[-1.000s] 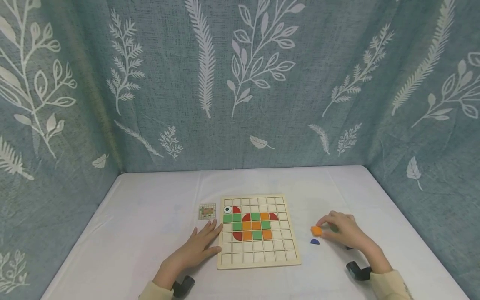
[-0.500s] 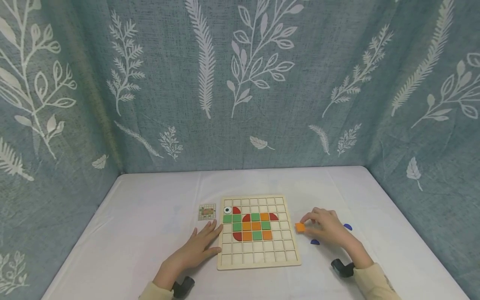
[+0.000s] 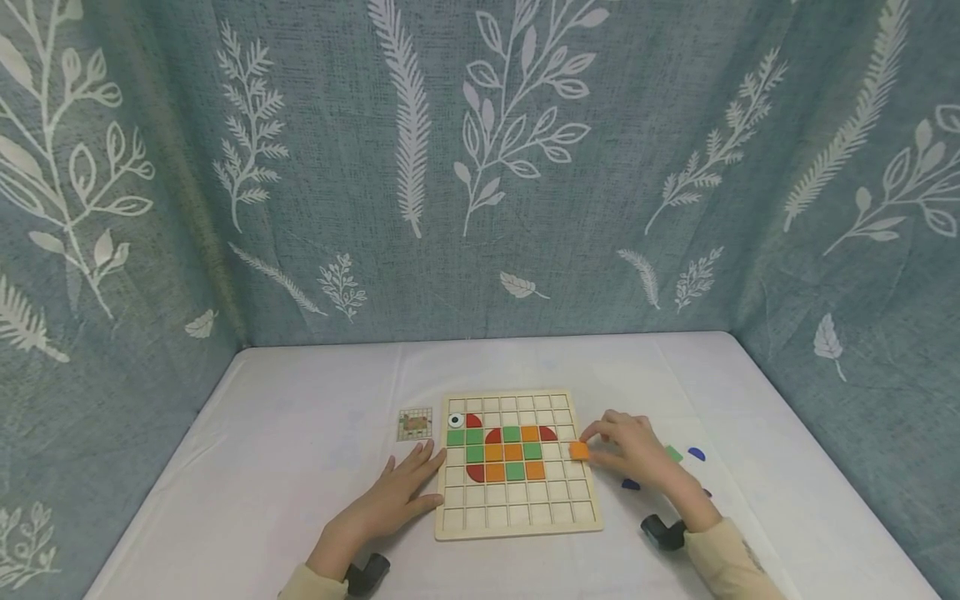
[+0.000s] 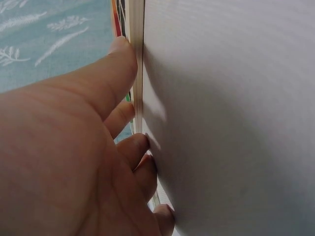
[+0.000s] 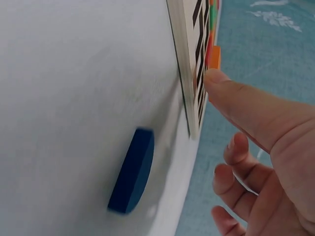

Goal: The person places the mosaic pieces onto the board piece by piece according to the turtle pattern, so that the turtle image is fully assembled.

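A wooden grid board lies on the table, with green, orange and red tiles and a white eye tile set in its squares. My right hand pinches an orange square tile between thumb and finger over the board's right edge; in the right wrist view the thumb presses on that tile. My left hand lies with extended fingers on the table, its thumb and fingertips touching the board's left edge. A small picture card with a gridded pattern rests above the left fingers.
Right of the board lie a dark blue half-round piece, another blue half-round and a green piece. A further dark piece is partly hidden by the right wrist. A patterned curtain hangs behind the white table.
My right hand has carried the orange tile leftward from the loose pieces to over the board's right edge, uncovering the green and blue pieces. My left hand and the board have stayed put.
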### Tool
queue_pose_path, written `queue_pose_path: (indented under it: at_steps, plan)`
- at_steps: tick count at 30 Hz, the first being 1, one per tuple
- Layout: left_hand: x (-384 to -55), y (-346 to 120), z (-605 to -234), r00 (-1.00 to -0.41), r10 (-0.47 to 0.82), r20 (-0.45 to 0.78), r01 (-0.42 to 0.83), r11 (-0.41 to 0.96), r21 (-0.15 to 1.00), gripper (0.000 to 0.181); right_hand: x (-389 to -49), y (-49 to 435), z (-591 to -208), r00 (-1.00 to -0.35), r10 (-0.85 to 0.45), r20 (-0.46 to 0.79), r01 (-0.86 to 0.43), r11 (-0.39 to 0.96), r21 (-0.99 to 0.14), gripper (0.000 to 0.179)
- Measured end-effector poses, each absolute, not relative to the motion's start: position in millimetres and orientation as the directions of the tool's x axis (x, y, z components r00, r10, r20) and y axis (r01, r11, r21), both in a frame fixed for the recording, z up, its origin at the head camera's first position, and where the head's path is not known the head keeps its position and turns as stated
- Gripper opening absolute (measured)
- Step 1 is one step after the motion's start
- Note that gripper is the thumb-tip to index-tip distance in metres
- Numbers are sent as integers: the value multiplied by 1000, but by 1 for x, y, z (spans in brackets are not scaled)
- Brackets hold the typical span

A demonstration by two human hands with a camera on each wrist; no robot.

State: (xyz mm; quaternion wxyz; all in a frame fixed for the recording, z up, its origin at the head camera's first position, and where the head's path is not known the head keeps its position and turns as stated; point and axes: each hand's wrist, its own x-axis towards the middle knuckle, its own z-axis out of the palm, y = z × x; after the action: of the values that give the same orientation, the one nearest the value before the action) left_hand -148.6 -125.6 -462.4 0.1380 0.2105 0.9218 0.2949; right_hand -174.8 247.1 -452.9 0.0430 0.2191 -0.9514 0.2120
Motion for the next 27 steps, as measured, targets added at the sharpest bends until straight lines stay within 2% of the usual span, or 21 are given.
queue_pose_path:
  at_steps: [9,27]
  plan:
    - [-148,-127,-462,-866,484,-126,319,729,606,65,-181,233,-457,-878,-420,231,-477,809,-343,19]
    - [-150,-128,-468,-867,483,-118,329,736,592,66,-183,204,-453,-889,-406,211,-454,840,-298,19]
